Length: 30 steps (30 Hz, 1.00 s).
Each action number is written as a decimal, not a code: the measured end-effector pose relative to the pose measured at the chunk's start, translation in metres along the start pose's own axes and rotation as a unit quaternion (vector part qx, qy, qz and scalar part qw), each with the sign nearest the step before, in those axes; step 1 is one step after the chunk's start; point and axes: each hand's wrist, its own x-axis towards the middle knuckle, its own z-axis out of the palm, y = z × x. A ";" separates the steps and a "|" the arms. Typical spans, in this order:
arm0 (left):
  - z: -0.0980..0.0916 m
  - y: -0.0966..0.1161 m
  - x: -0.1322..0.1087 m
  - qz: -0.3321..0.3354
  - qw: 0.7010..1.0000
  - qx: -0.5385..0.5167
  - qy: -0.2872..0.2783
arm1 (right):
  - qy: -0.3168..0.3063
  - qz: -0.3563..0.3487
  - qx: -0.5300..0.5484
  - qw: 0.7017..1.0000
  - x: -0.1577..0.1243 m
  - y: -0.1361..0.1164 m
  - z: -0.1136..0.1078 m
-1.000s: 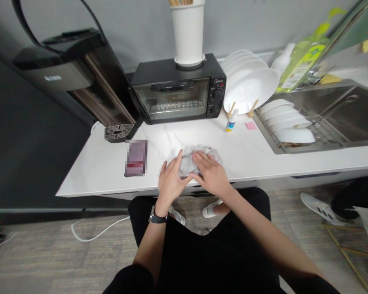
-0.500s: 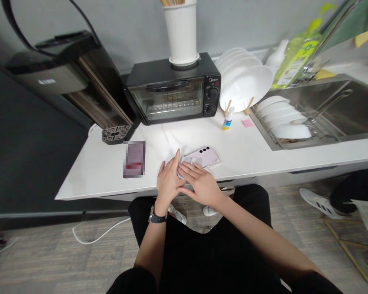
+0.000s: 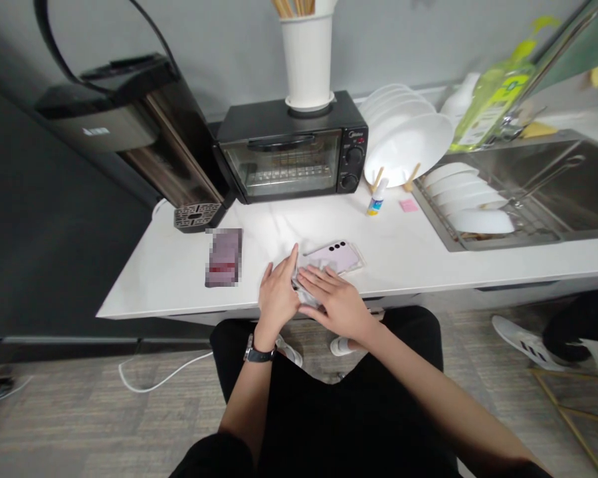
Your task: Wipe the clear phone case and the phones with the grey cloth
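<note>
A lavender phone (image 3: pixel 337 255) lies on the white counter with its three-lens back facing up. A clear edge, like a case, shows beneath its right side. My right hand (image 3: pixel 339 302) is palm down, fingers together, pressing a crumpled whitish wipe (image 3: pixel 327 265) against the phone's lower part. At the phone's left end rests my left hand (image 3: pixel 278 292), its fingers stretched out along that edge. What lies under the palms is hidden. To the left is a pixelated purplish flat object (image 3: pixel 224 257). A small spray bottle (image 3: pixel 377 198) stands behind the phone.
A black toaster oven (image 3: pixel 289 159) and a tall water dispenser (image 3: pixel 179 146) stand at the back. Right of them are racked white plates (image 3: pixel 408 146), a pink slip (image 3: pixel 408 206) and a sink (image 3: pixel 558 192) with bowls. Another person's shoe (image 3: pixel 523 342) shows at right.
My right hand with the wipe has shifted slightly over the phone's lower part, and more of the wipe shows between the hands. The whole view has moved a little.
</note>
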 end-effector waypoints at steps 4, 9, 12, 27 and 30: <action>0.000 0.002 0.001 -0.001 1.000 -0.012 0.007 | 0.035 0.084 -0.027 0.995 -0.013 0.025 -0.010; -0.001 0.004 0.001 0.006 1.000 0.001 0.006 | 0.061 0.095 -0.041 0.993 0.002 0.027 -0.005; -0.001 0.000 -0.002 0.022 1.000 0.009 -0.005 | 0.032 0.028 -0.012 0.999 0.008 0.004 0.001; -0.001 -0.003 -0.002 0.007 1.000 -0.020 -0.007 | 0.009 -0.012 -0.007 1.000 0.010 0.008 0.001; -0.001 -0.005 -0.002 0.007 1.000 -0.026 -0.004 | -0.006 -0.003 -0.001 1.000 -0.001 0.016 -0.005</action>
